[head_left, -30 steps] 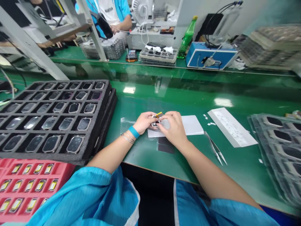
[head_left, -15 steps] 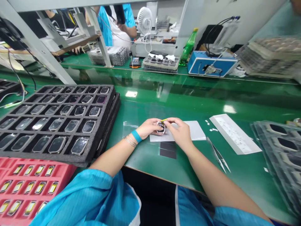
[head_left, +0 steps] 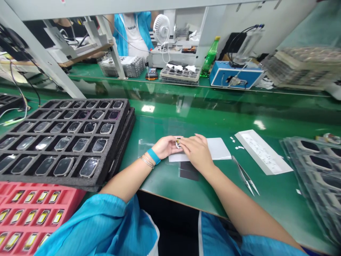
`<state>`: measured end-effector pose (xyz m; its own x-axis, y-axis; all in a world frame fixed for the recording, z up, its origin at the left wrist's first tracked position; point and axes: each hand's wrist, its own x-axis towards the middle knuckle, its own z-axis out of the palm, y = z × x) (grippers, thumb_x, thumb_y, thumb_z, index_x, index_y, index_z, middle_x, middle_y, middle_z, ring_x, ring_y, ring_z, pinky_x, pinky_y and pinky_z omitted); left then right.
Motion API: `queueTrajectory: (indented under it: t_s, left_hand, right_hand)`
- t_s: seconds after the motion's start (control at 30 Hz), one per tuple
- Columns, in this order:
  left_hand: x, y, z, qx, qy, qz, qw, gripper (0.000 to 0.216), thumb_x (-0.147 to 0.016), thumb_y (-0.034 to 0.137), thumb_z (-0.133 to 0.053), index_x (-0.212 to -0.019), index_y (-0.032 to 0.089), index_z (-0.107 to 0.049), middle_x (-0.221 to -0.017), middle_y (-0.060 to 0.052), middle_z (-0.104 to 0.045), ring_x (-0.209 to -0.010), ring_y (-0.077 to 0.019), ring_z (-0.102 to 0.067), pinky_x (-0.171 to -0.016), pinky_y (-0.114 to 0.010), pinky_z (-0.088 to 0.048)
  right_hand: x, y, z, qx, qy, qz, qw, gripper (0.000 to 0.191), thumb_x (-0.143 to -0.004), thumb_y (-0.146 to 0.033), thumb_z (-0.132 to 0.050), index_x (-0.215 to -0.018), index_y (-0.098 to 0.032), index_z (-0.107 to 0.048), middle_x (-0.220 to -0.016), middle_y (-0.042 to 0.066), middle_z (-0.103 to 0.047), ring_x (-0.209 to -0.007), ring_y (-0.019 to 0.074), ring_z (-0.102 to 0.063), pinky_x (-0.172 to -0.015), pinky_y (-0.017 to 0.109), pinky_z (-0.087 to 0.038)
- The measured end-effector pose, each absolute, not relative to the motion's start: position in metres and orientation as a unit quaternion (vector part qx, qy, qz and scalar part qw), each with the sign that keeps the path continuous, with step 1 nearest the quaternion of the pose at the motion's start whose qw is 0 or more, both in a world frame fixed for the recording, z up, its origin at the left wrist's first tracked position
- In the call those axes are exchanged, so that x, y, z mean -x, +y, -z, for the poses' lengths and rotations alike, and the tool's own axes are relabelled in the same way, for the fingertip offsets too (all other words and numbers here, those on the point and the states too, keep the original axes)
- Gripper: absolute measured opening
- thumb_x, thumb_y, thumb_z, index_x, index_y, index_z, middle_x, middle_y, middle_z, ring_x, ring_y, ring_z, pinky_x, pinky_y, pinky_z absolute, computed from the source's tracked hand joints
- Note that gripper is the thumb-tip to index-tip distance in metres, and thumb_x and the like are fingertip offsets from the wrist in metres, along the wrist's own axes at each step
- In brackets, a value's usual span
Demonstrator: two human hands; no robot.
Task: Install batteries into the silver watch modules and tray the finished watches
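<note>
Both my hands meet over a white sheet [head_left: 218, 148] on the green bench mat. Between their fingertips is a small dark electronic module [head_left: 178, 143], mostly hidden by my fingers. My left hand [head_left: 166, 147] pinches it from the left side, wearing a blue wristband and thin metal bangles. My right hand [head_left: 197, 150] curls over it from the right. Steel tweezers [head_left: 245, 179] lie on the mat to the right of my right hand, and dark film pieces [head_left: 189, 170] lie just below the sheet.
A black foam tray [head_left: 66, 142] of watch-like parts fills the left, with a red tray [head_left: 34, 217] of small gold-edged parts nearer me. A white strip [head_left: 262, 151] and stacked clear trays [head_left: 311, 174] lie right. A co-worker [head_left: 131, 35] stands across the bench.
My hands have drawn closer together, and the right hand now covers more of the module. The yellow tab seen earlier is mostly out of sight. The view has shifted slightly.
</note>
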<state>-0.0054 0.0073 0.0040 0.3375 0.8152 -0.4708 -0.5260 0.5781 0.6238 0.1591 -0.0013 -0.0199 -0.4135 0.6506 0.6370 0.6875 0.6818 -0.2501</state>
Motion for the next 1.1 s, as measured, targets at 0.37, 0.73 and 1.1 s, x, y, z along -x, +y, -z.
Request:
queueTrajectory:
  t_s: [0.37, 0.73, 1.1]
  left_hand:
    - [0.008, 0.007, 0.01, -0.336, 0.345, -0.434, 0.761, 0.04, -0.068, 0.016, -0.084, -0.105, 0.013, -0.069, -0.099, -0.01, -0.074, -0.082, -0.016, -0.07, -0.08, -0.03, -0.056]
    - [0.007, 0.005, 0.002, -0.467, 0.313, -0.414, 0.716, 0.052, -0.062, 0.037, -0.088, -0.105, 0.013, -0.07, -0.101, -0.013, -0.075, -0.089, -0.0204, -0.07, -0.086, -0.033, -0.053]
    - [0.003, 0.006, 0.005, -0.527, 0.349, -0.422, 0.649, 0.028, -0.066, 0.031, -0.085, -0.081, 0.012, -0.071, -0.083, -0.008, -0.072, -0.08, -0.0187, -0.067, -0.09, -0.034, -0.049]
  right_hand:
    - [-0.164, 0.012, 0.023, 0.423, -0.634, -0.522, 0.384, 0.055, -0.075, -0.039, -0.073, -0.125, -0.024, -0.056, -0.125, 0.011, -0.065, -0.111, 0.0247, -0.065, -0.093, 0.043, -0.056]
    - [-0.162, 0.007, 0.014, 0.372, -0.617, -0.576, 0.386, 0.061, -0.071, -0.034, -0.077, -0.124, -0.022, -0.051, -0.111, 0.008, -0.072, -0.099, 0.0214, -0.071, -0.089, 0.038, -0.058]
    - [-0.155, 0.003, 0.03, 0.414, -0.71, -0.401, 0.403, 0.048, -0.079, -0.027, -0.063, -0.127, -0.021, -0.058, -0.124, 0.01, -0.069, -0.106, 0.0227, -0.069, -0.091, 0.038, -0.057]
